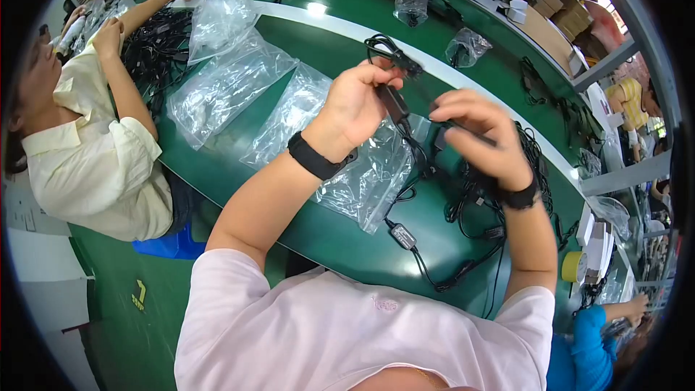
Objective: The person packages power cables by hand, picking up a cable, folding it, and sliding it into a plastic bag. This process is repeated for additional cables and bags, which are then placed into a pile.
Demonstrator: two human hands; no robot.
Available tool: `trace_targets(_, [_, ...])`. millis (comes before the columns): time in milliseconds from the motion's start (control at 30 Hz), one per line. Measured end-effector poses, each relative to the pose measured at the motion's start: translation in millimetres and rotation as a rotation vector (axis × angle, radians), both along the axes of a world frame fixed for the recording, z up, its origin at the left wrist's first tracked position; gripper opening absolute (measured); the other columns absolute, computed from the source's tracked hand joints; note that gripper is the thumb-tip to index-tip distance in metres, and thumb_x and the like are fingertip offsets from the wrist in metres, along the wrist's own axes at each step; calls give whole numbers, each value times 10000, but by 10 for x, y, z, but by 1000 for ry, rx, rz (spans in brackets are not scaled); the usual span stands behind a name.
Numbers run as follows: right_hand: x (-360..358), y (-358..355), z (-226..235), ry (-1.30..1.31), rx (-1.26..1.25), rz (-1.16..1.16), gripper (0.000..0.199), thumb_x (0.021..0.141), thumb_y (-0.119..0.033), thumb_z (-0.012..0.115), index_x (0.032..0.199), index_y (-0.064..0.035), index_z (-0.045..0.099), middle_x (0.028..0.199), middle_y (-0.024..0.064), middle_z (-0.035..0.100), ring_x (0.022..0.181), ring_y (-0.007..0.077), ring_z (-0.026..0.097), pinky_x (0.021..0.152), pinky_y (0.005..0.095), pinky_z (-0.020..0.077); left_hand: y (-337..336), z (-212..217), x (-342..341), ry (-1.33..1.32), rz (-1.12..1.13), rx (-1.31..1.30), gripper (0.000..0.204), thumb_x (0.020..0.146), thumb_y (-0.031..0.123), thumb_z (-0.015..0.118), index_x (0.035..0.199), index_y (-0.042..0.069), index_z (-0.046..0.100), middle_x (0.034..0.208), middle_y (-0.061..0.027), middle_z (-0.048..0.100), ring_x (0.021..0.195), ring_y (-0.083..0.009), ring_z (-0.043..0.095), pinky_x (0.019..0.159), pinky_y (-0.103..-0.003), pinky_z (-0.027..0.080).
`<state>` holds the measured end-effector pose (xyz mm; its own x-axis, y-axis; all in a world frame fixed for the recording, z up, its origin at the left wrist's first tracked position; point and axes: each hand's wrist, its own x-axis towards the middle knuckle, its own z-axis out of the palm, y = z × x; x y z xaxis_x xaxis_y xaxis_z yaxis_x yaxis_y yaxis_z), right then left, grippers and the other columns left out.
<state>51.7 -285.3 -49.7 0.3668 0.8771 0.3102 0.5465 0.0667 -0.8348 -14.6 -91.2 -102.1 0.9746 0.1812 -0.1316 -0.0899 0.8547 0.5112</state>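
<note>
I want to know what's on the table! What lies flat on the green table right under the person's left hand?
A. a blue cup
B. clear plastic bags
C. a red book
B: crinkly clear plastic bags lie spread on the green table beneath the left hand.

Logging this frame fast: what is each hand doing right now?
Left hand: closed on the black adapter of a cable.
Right hand: closed, pinching the black cable.

Plastic bags (pixel 289 112) lie left of cables (pixel 463 210), apparently on table (pixel 340 239).
</note>
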Motion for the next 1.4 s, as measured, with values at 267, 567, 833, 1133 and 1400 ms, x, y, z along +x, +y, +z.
trace_targets(267, [-104,192,-323,-92,-189,343,544,690,-193,710,1179,-44,522,1187,133,500,1072,257,493,904,343,382,34,0,7,-19,62,97,186,813,144,621,893,81,465,793,-54,569,670,-143,569,598,-262,486])
trace_targets(567, [-269,246,-483,609,-85,190,890,780,-510,581,1355,44,188,1399,121,262,1246,239,337,1043,367,222,-272,192,-130,-273,559,696,323,789,40,627,975,-1,367,780,-71,561,620,-113,551,556,-231,472])
trace_targets(833, [-72,176,-382,426,234,331,826,799,-401,603,1364,29,180,1403,177,230,1309,272,216,1057,401,169,-397,409,-191,-472,576,652,251,821,38,591,931,54,366,741,-98,540,594,-148,525,527,-285,456])
trace_targets(1133, [-229,-59,-322,483,206,-195,396,883,-110,481,1250,24,419,867,35,558,657,58,458,598,180,381,-500,251,-255,-355,666,1336,431,771,198,667,1080,36,412,1016,-108,500,896,-176,495,807,-324,411])
trace_targets(1400, [-82,-516,-660,1180,181,21,402,900,-194,483,1231,7,375,848,43,499,620,50,424,743,313,509,-780,-328,-941,104,416,2192,518,632,79,685,1088,5,449,978,-167,497,922,-326,473,779,-401,408])
